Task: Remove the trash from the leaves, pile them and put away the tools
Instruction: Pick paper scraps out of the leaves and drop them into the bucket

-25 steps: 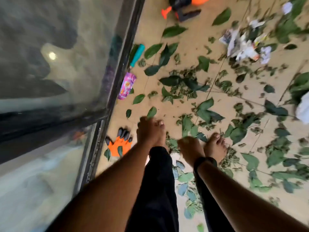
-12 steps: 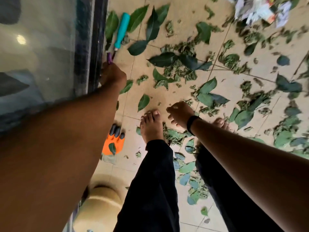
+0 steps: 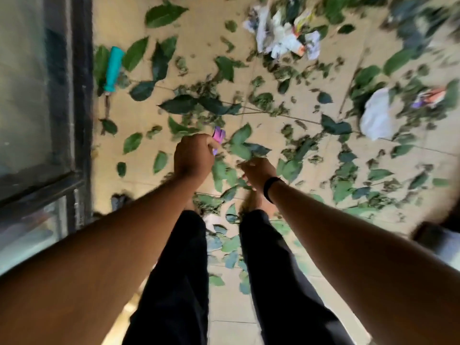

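A pink wrapper is gripped in the left hand, whose fingers are curled round it so that only its upper end shows past the knuckles. The right hand is held just beside the left, a dark band worn at its wrist; its fingers are loosely curled, but whether anything is held in them cannot be told through the blur. Green leaves are scattered over the tan tiled floor all round both hands, thickest beyond and to the right of them. A tool with a teal handle is seen lying well beyond the left hand and to its left, close against the dark frame of a glass door. A heap of crumpled white and coloured paper trash is seen far beyond the right hand, and a white plastic bag lies among leaves to the right of that hand, with a small orange and purple scrap just past it. Below the hands, two legs in dark trousers are seen, with bare feet partly hidden among the leaves.
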Motion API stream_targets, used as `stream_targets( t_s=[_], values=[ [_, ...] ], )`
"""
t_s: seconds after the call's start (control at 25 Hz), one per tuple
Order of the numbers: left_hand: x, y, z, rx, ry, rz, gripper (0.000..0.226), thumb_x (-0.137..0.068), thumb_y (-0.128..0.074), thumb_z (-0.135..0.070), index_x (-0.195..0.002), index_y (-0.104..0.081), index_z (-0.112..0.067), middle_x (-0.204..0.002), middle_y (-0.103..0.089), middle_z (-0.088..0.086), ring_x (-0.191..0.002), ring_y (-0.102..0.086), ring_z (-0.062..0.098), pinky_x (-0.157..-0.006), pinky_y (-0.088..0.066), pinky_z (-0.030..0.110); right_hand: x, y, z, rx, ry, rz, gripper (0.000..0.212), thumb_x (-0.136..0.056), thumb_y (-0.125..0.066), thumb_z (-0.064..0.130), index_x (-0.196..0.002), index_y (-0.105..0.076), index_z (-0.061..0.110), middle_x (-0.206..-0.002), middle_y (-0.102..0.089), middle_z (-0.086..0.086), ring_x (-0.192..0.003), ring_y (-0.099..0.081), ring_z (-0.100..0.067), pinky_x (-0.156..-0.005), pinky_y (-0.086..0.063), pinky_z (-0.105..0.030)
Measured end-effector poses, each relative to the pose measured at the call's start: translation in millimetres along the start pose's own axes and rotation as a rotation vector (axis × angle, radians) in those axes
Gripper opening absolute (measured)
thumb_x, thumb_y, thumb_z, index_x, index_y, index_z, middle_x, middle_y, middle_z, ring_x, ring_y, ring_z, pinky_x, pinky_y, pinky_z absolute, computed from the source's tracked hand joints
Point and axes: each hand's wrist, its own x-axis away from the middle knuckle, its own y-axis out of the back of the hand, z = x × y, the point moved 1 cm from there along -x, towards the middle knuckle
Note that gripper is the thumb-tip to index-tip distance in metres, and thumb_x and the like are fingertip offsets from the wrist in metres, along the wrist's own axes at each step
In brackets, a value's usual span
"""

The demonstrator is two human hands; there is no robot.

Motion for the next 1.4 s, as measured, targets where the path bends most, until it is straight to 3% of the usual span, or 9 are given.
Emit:
stream_targets(
  t_s=[0.04, 0.16, 0.24, 0.36, 0.56, 0.84, 1.12, 1.28, 1.4],
  values=[
    [8, -22, -16, 0.009, 0.009, 0.117, 0.026, -0.085, -0.063, -0.005, -0.090, -0.081, -0.024, -0.093, -0.078, 0.006, -0.091, -0.070, 0.031, -0.079, -0.056, 0.039, -6, 23, -10, 0.016, 0.009, -0.035, 0.029, -0.087, -0.060, 0.037, -0.087, -0.071, 0.010, -0.102, -0.074, -0.015, -0.097, -0.069, -0.034, -0.086, -0.056, -0.044],
    [-4, -62, -79, -0.005, -0.045, 0.163, 0.021, -0.081, -0.066, -0.008, -0.081, -0.081, -0.023, -0.085, -0.078, 0.005, -0.086, -0.071, 0.029, -0.077, -0.057, 0.036, -25, 91, -36, 0.045, 0.004, -0.205, 0.028, -0.096, -0.055, 0.026, -0.109, -0.071, 0.008, -0.113, -0.070, -0.011, -0.107, -0.063, -0.027, -0.080, -0.042, -0.027],
    [-16, -87, -115, 0.031, -0.069, 0.193, 0.017, -0.079, -0.070, -0.010, -0.076, -0.080, -0.023, -0.079, -0.077, 0.001, -0.078, -0.072, 0.021, -0.072, -0.056, 0.028, -49, 141, -57, -0.024, 0.010, -0.400, 0.031, -0.094, -0.057, 0.029, -0.117, -0.069, 0.011, -0.120, -0.068, -0.014, -0.112, -0.062, -0.031, -0.083, -0.045, -0.029],
    [-37, -125, -139, 0.058, -0.097, 0.231, 0.016, -0.081, -0.070, -0.012, -0.077, -0.080, -0.023, -0.082, -0.078, 0.000, -0.080, -0.073, 0.019, -0.077, -0.059, 0.031, -93, 195, -88, 0.001, -0.004, -0.567, 0.055, -0.085, -0.051, 0.049, -0.130, -0.062, 0.019, -0.133, -0.061, -0.012, -0.124, -0.056, -0.033, -0.103, -0.048, -0.041],
    [-44, -161, -135, -0.018, -0.147, 0.219, 0.022, -0.093, -0.064, -0.009, -0.104, -0.080, -0.020, -0.105, -0.078, 0.005, -0.095, -0.073, 0.021, -0.082, -0.054, 0.027, -144, 230, -113, 0.057, -0.128, -0.495, 0.048, -0.100, -0.050, 0.032, -0.147, -0.045, 0.026, -0.167, -0.003, -0.007, -0.147, -0.019, -0.041, -0.122, -0.020, -0.045],
    [-27, -154, -86, -0.090, -0.208, 0.174, 0.028, -0.094, -0.062, -0.011, -0.118, -0.075, -0.018, -0.116, -0.075, 0.003, -0.103, -0.072, 0.021, -0.083, -0.053, 0.028, -135, 197, -101, 0.124, -0.208, -0.718, 0.045, -0.102, -0.038, 0.026, -0.142, -0.048, 0.009, -0.148, -0.041, -0.010, -0.132, -0.037, -0.037, -0.108, -0.031, -0.046],
    [40, -41, -95, 0.012, -0.168, 0.181, 0.023, -0.095, -0.061, -0.008, -0.102, -0.080, -0.020, -0.102, -0.078, 0.000, -0.079, -0.069, 0.018, -0.068, -0.047, 0.022, 23, 130, -64, 0.055, -0.005, -0.857, 0.041, -0.098, -0.057, 0.025, -0.138, -0.057, 0.017, -0.145, -0.053, -0.004, -0.128, -0.041, -0.026, -0.098, -0.031, -0.035],
    [110, 105, -112, 0.248, -0.116, 0.229, 0.025, -0.082, -0.076, -0.004, -0.077, -0.070, -0.027, -0.087, -0.075, -0.006, -0.079, -0.067, 0.014, -0.074, -0.053, 0.029, 186, 140, -29, -0.336, 0.103, -0.820, 0.008, -0.083, -0.077, 0.020, -0.090, -0.076, 0.019, -0.100, -0.075, -0.008, -0.103, -0.063, -0.028, -0.087, -0.046, -0.032],
    [193, 228, -147, 0.428, -0.046, 0.371, 0.045, -0.071, -0.085, 0.004, -0.094, -0.063, -0.027, -0.085, -0.068, -0.003, -0.076, -0.061, 0.017, -0.065, -0.048, 0.029, 353, 148, -9, -0.618, 0.167, -0.635, 0.029, -0.071, -0.083, 0.003, -0.089, -0.069, 0.020, -0.081, -0.070, -0.001, -0.078, -0.066, -0.021, -0.073, -0.055, -0.033]
  ],
)
